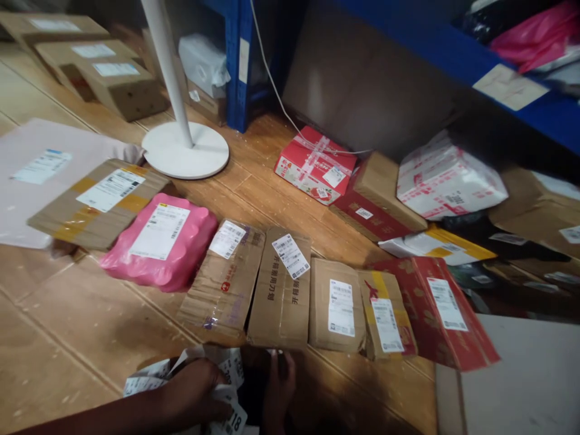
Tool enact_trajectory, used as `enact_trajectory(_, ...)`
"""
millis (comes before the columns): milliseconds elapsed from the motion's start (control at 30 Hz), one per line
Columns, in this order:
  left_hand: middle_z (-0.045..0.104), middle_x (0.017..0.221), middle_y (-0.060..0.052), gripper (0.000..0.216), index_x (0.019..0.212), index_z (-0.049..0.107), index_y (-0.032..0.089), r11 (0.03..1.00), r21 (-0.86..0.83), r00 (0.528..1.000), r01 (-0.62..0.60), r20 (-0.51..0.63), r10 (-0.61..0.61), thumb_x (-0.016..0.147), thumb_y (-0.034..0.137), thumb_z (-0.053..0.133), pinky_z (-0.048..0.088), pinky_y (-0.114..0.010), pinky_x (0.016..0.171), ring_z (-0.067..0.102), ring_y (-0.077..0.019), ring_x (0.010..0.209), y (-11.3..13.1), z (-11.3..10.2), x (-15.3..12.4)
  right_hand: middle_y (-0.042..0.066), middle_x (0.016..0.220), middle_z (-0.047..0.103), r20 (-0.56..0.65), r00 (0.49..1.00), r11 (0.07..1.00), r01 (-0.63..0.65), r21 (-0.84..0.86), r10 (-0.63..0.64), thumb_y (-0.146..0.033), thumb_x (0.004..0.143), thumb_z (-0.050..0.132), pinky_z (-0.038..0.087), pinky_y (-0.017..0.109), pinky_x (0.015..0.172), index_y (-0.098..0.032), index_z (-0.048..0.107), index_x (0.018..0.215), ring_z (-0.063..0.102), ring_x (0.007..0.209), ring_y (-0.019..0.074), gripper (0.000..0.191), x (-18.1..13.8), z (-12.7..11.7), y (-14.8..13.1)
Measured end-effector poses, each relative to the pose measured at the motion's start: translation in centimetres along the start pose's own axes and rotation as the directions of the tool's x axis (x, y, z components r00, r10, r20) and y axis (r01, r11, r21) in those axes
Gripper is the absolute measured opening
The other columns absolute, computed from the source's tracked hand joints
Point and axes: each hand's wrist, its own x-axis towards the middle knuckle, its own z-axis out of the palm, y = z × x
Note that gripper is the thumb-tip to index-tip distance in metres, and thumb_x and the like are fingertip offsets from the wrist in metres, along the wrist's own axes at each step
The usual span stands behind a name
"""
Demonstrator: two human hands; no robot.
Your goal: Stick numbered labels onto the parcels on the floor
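A: Wooden plank floor (67,338) here, and a row of parcels across it. On the left, a flat brown cardboard parcel with yellow tape (97,205), and a glossy pink plastic-wrapped parcel (161,241) just beside it.

B: Behind them, the round white base of a floor stand (185,150), its pole rising out of frame.

A: Further back, a red carton crossed with printed tape (316,164) by the blue metal shelving post (239,66).

B: On the right of the row, a long red box with a white label (441,311), tilted. Above it, a white wrapped parcel with red print (448,178) leans on other boxes.
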Motion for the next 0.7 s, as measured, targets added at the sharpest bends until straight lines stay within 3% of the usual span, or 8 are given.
enact_trajectory(67,0.067,0.062,0.004,0.011,0.064,0.071,0.02,1.0,-0.02,0.999,0.014,-0.033,-0.015,0.066,0.027,0.063,0.036,-0.019,0.054,0.063,-0.0153,0.064,-0.3,0.1,0.0,0.008,0.082,0.068,-0.015,0.999,0.999,0.042,-0.034,-0.042,-0.062,0.065,0.065,0.052,0.03,0.069,-0.016,0.059,0.085,0.063,0.076,0.0203,0.051,0.2,-0.3,0.4)
enact_trajectory(167,0.068,0.065,0.003,0.016,0.069,0.072,0.019,0.997,-0.077,0.996,0.011,-0.085,-0.018,0.07,0.032,0.061,0.038,-0.019,0.054,0.062,-0.0158,0.065,-0.8,-0.3,-0.3,0.007,0.072,0.069,0.131,0.985,0.986,0.126,-0.105,-0.112,-0.067,0.065,0.062,0.052,0.03,0.065,-0.017,0.063,0.074,0.063,0.07,0.021,0.051,-0.1,-0.6,0.4)
enact_trajectory(300,0.069,0.073,-0.002,0.037,0.078,0.072,0.019,0.991,-0.04,0.972,-0.129,-0.204,0.119,0.085,0.047,0.048,0.044,-0.021,0.063,0.061,-0.0164,0.069,-1.0,-3.0,-1.0,0.012,0.083,0.071,0.263,0.946,0.977,0.209,-0.042,-0.191,-0.064,0.08,0.047,0.053,0.03,0.068,-0.018,0.07,0.081,0.066,0.079,0.0227,0.051,-2.8,0.5,-3.3)
enact_trajectory(367,0.07,0.082,-0.004,0.039,0.084,0.073,0.021,0.968,0.045,0.935,-0.248,-0.249,0.251,0.087,0.049,0.046,0.045,-0.023,0.073,0.062,-0.0178,0.079,-0.9,-4.8,-1.4,0.011,0.101,0.07,0.459,0.849,0.963,0.265,0.054,-0.26,-0.051,0.087,0.045,0.052,0.029,0.077,-0.02,0.068,0.102,0.065,0.093,0.0213,0.041,-4.4,1.5,-6.8)
enact_trajectory(400,0.07,0.088,-0.005,0.039,0.086,0.073,0.022,0.952,0.067,0.916,-0.3,-0.257,0.307,0.087,0.05,0.046,0.045,-0.024,0.079,0.061,-0.0186,0.084,-0.8,-5.6,-1.6,0.011,0.108,0.068,0.57,0.773,0.956,0.282,0.084,-0.278,-0.046,0.085,0.05,0.052,0.028,0.078,-0.021,0.065,0.111,0.064,0.097,0.0211,0.039,-5.0,2.1,-8.7)
enact_trajectory(467,0.069,0.09,-0.006,0.042,0.084,0.073,0.02,0.937,0.027,0.903,-0.349,-0.257,0.344,0.087,0.051,0.045,0.046,-0.024,0.081,0.061,-0.0191,0.087,-0.8,-6.6,-1.7,0.009,0.103,0.07,0.733,0.615,0.946,0.298,0.125,-0.29,-0.041,0.082,0.056,0.053,0.029,0.079,-0.022,0.068,0.107,0.065,0.094,0.0213,0.033,-5.6,3.1,-11.8)
enact_trajectory(533,0.069,0.085,-0.006,0.045,0.078,0.072,0.018,0.954,-0.09,0.922,-0.287,-0.295,0.25,0.085,0.055,0.046,0.047,-0.025,0.076,0.061,-0.0188,0.082,-1.0,-6.6,-1.7,0.008,0.088,0.073,0.801,0.538,0.954,0.271,0.129,-0.261,-0.04,0.08,0.057,0.053,0.029,0.076,-0.02,0.072,0.09,0.067,0.083,0.0211,0.027,-5.6,3.8,-13.7)
enact_trajectory(700,0.067,0.078,-0.003,0.05,0.079,0.066,0.017,0.889,-0.446,0.902,-0.107,-0.42,-0.102,0.061,0.064,0.066,0.048,-0.026,0.07,0.059,-0.0203,0.077,-1.6,-4.8,-1.1,0.009,0.08,0.073,0.768,0.636,0.997,0.027,0.078,-0.078,-0.041,0.07,0.064,0.053,0.029,0.067,-0.016,0.069,0.083,0.067,0.075,0.0221,0.029,-5.3,4.7,-14.2)
